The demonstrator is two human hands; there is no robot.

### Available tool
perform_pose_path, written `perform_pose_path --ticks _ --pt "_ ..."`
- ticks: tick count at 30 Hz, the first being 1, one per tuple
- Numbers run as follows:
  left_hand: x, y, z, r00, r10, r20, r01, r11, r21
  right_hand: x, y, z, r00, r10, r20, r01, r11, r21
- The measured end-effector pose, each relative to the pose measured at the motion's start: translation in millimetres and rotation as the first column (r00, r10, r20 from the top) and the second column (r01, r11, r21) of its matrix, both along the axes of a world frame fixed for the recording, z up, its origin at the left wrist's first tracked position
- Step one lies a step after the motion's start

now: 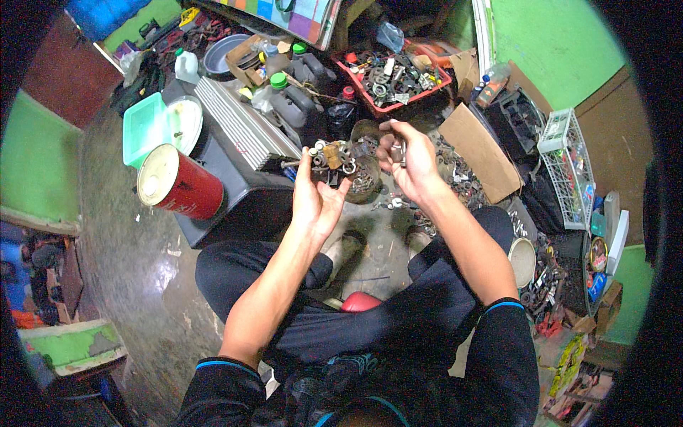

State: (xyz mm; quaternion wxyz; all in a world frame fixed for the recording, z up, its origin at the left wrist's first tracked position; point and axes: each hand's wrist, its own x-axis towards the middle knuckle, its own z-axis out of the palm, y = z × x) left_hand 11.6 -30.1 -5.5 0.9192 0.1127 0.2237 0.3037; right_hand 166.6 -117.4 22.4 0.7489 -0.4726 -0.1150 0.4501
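My left hand (313, 203) is raised palm up in front of me, cupped under a handful of mixed hardware (331, 154). Bolts, nuts, rings and a tan, brass-like block show in it, and a long bolt sticks out to the left. To its right, my right hand (414, 167) is curled with its fingers around a small grey metal piece (403, 152), whose exact kind I cannot make out. Below and between the hands stands a round tin (364, 193) of small metal parts. Another round container (366, 129) sits just beyond it.
Loose hardware (466, 178) is spread on the floor at right, beside a cardboard flap (480, 153). A red crate (388, 108) of metal parts stands ahead. On the left, a red tin (186, 186) rests on a black box (242, 188). A white basket (569, 167) stands far right.
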Motion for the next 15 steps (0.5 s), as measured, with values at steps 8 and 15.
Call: perform_pose_path --ticks 8,15 --pt "0 1 -2 1.000 -0.015 0.027 0.016 1.000 -0.018 1 5 4 0.919 0.056 -0.389 0.014 0.985 0.174" --pt "1 1 -1 1.000 0.002 0.016 -0.002 1.000 -0.024 0 3 11 0.950 0.090 -0.299 -0.038 0.984 0.174"
